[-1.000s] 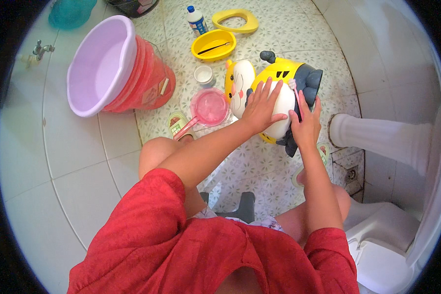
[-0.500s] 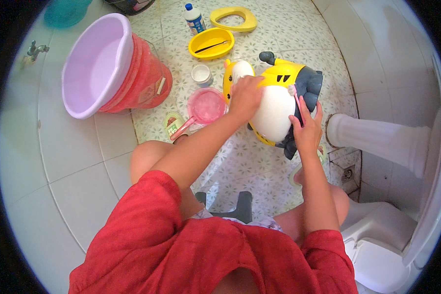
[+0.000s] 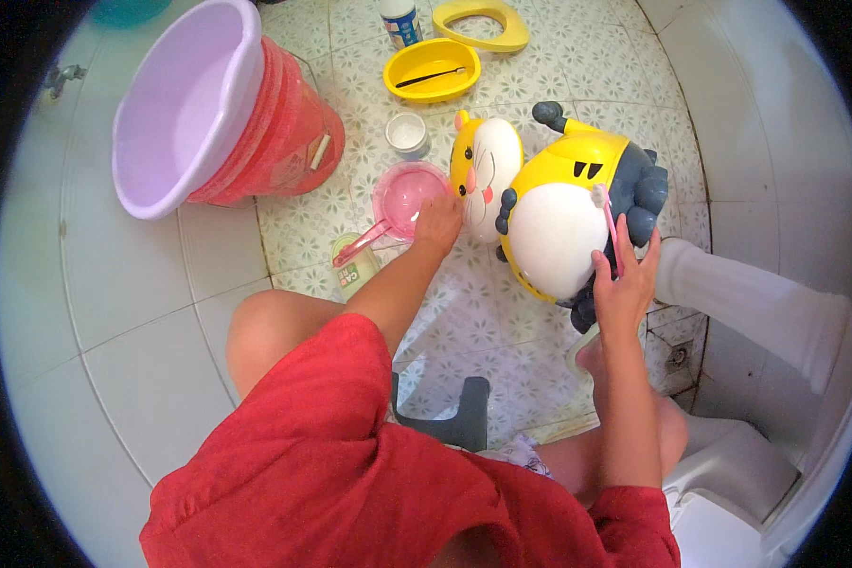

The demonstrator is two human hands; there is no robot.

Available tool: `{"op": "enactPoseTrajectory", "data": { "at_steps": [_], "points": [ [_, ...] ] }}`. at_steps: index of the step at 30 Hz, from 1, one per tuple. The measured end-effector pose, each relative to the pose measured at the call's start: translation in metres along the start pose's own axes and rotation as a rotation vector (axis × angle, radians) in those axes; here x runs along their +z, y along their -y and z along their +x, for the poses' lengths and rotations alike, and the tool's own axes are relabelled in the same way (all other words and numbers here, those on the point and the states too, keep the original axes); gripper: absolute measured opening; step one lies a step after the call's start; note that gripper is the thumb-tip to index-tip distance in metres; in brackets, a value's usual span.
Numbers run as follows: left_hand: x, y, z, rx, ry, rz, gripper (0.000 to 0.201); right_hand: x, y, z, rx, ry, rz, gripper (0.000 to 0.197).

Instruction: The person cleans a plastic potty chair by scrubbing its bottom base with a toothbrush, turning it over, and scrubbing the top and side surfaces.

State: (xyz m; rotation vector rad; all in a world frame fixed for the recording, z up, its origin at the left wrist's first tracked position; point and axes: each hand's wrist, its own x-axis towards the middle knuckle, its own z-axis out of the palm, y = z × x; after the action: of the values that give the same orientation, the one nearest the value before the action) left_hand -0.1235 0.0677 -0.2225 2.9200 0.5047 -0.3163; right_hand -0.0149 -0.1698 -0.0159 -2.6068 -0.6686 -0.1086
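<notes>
Looks like a bathroom, to judge by the tiled wall, patterned tile floor, tap, drain and white pedestal (over by the right-hand wall). Also contains a bucket topped with a basin, and a dipper.

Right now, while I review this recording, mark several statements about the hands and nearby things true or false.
1. The right hand holds a slim pink brush. True.
2. The left hand grips the thin black-handled brush. False: that brush lies in the oval yellow basin; the hand is at the round pink dipper.
3. The round lavender plastic basin stands on the floor. False: it rests on the red plastic bucket.
4. The yellow-and-black animal figure has a white belly. True.
</notes>
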Motion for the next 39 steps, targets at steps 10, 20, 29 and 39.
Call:
{"op": "enactPoseTrajectory", "data": {
  "at_steps": [10,20,29,39],
  "points": [
    [0.016,-0.009,0.002,-0.073,-0.110,-0.016,0.023,0.066,0.058,0.027,-0.333,0.163,-0.007,0.064],
    [0.025,-0.008,-0.010,-0.165,-0.066,-0.195,0.024,0.163,0.129,0.119,0.026,0.620,-0.373,0.080],
    [0.034,0.017,0.002,-0.224,-0.173,-0.123,0.024,0.182,0.113,0.124,0.054,0.515,-0.288,0.065],
    [-0.005,0.034,0.008,-0.205,0.000,-0.219,0.024,0.181,0.115,0.114,0.006,0.526,-0.225,0.056]
  ]
}}
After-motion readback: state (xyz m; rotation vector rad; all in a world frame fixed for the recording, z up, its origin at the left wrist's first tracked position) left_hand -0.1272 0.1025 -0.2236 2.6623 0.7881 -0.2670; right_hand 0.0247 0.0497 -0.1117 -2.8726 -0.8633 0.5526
